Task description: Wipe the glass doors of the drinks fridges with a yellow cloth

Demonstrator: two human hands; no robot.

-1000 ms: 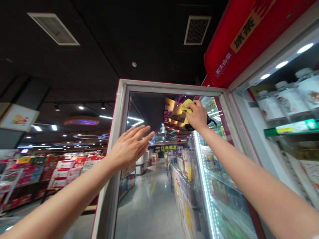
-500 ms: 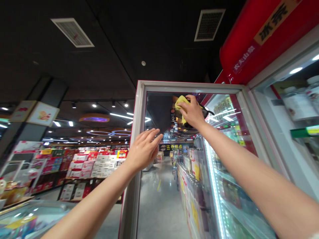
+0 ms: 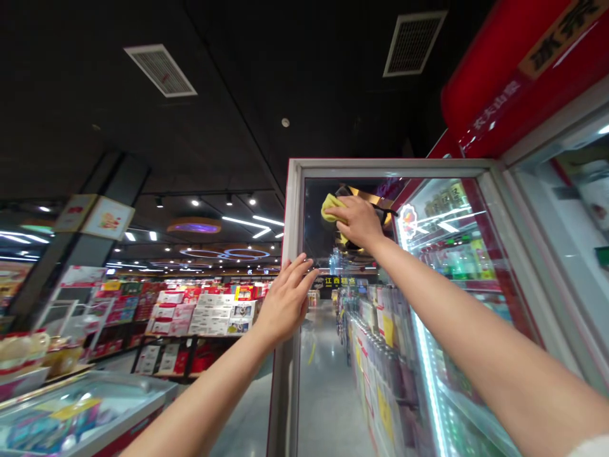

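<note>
Supermarket aisle, refrigerated glass door: right hand on yellow cloth at 12 o'clock.
I read the right hand as narrow, its fingers close together over the cloth, which it holds pressed to the upper glass just below the door's top rail. The left hand stands wide and empty, fingers spread, palm toward the door's left stile; I cannot tell whether its fingertips touch. At 2 o'clock, a red canopy tops the cabinet, and bottled drinks stand on shelves behind the glass. Red gift boxes fill racks at 9 o'clock, with a chest freezer at 8 o'clock.
</note>
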